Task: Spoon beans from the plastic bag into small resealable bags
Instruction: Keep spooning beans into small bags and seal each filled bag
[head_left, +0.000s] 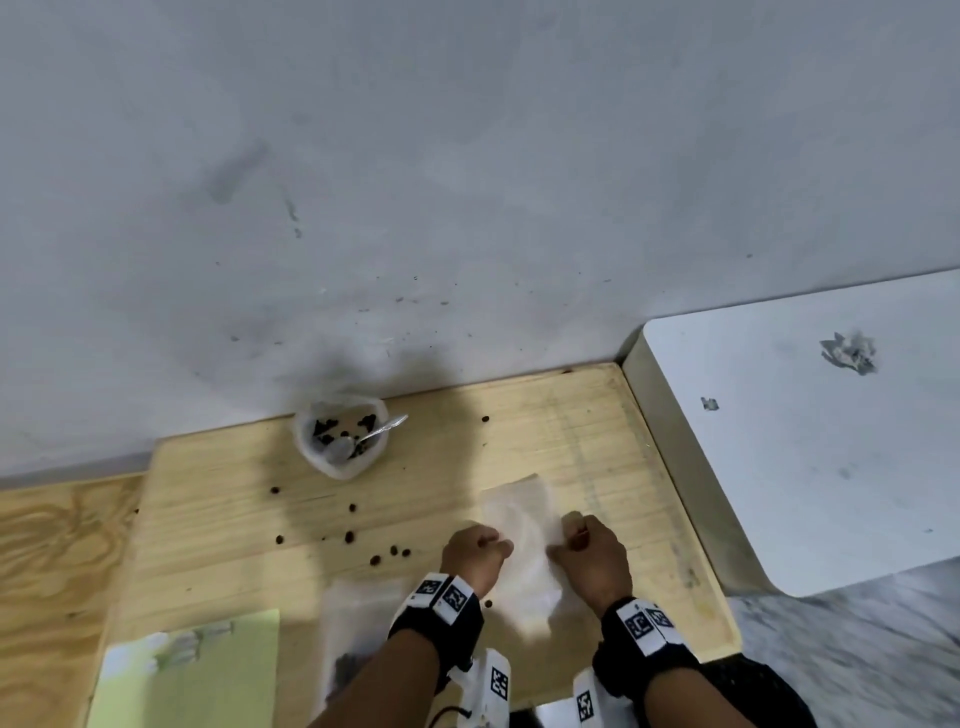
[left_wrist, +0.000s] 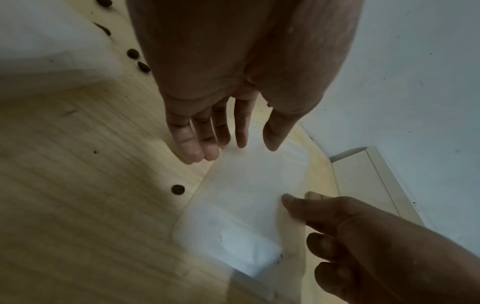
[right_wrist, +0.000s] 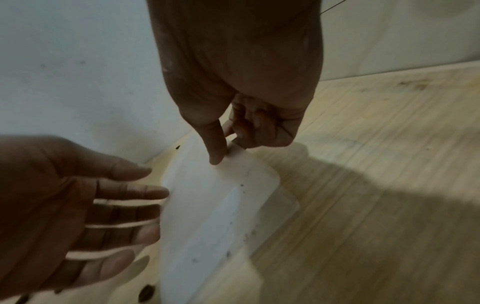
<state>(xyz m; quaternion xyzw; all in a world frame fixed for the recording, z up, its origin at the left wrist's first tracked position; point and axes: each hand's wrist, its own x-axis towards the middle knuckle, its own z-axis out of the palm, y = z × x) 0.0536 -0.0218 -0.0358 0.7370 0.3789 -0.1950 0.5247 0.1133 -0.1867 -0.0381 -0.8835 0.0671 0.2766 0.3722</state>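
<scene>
A small translucent resealable bag (head_left: 525, 530) lies flat on the wooden board (head_left: 234, 530), and it looks empty. My right hand (head_left: 587, 543) pinches the bag's right edge between thumb and curled fingers (right_wrist: 217, 152). My left hand (head_left: 480, 545) is at the bag's left edge with its fingers (left_wrist: 192, 148) straight and holding nothing. The open plastic bag (head_left: 340, 441) with dark beans stands at the back of the board by the wall. A metal spoon (head_left: 371, 435) rests inside it, handle pointing right.
Several loose beans (head_left: 353, 535) lie scattered on the board left of my hands. A second small bag (head_left: 353, 639) with beans at its bottom lies near my left forearm, beside a green sheet (head_left: 192, 670). A white table (head_left: 805, 441) adjoins on the right.
</scene>
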